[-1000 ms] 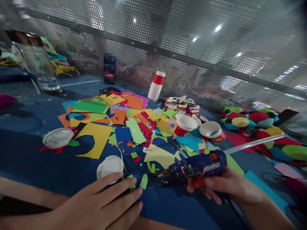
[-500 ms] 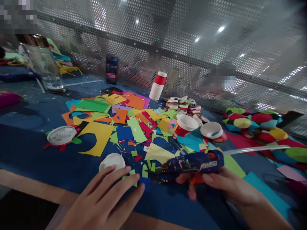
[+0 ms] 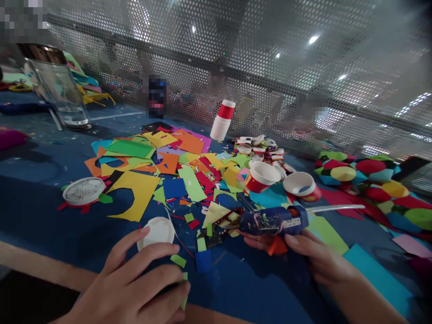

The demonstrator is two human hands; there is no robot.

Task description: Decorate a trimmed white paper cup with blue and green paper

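Observation:
My right hand (image 3: 320, 258) grips a dark blue hot glue gun (image 3: 265, 220), with its fingers by the orange trigger (image 3: 277, 246). A clear glue stick (image 3: 337, 207) sticks out of the gun's back, and its nozzle points left over small paper scraps. On the left, my left hand (image 3: 141, 281) is open, fingers apart and slightly bent. Its index and middle fingertips are at the rim of a round white cup base (image 3: 160, 230) on the table. Pale green paper bits (image 3: 177, 260) lie beside the fingers, partly hidden, and a blue paper square (image 3: 203, 261) is just right of them.
Colored paper scraps (image 3: 141, 193) cover the table's middle. Two red-and-white paper cups (image 3: 261, 177) and a cup stack (image 3: 222, 120) stand behind. A decorated disc (image 3: 83, 192) lies left, a glass bottle (image 3: 65, 94) back left, colorful paper pieces (image 3: 367, 168) right.
My left hand's index finger has moved left to the white base's rim, and the other fingers have drawn back and bent. The glue gun has shifted slightly left and up.

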